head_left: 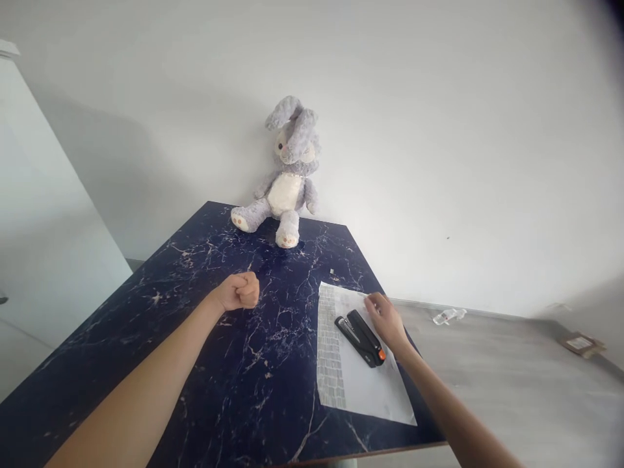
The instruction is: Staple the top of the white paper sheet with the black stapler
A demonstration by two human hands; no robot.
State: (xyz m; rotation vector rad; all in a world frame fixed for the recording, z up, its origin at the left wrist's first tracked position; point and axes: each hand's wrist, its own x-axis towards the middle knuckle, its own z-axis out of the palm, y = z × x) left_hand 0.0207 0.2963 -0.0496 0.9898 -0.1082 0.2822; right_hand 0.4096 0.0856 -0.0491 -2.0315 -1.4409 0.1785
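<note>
stapler (pixel 361 337): hard, small, looks a bit heavy; grab its long middle.
paper (pixel 351 377): thin, floppy.
right hand (pixel 387 320): fingers loose, touching stapler.
left hand (pixel 240 290): tight fist on surface (pixel 146 325).

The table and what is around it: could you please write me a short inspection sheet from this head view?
Surface: dark blue marbled table, white veining, one leg hinted below the near edge.
Things in hand: black stapler with orange end lies on a white sheet of paper near the table's right edge.
Clutter: grey plush rabbit sits at the far edge against the wall; a tiny scrap lies beyond the paper.
Hands: left hand is a closed fist on the table, holding nothing visible; right hand rests on the paper, fingers beside the stapler.
Cables: nothing seen.
Surroundings: white wall; grey floor with a clear wrapper and cardboard piece.
</note>
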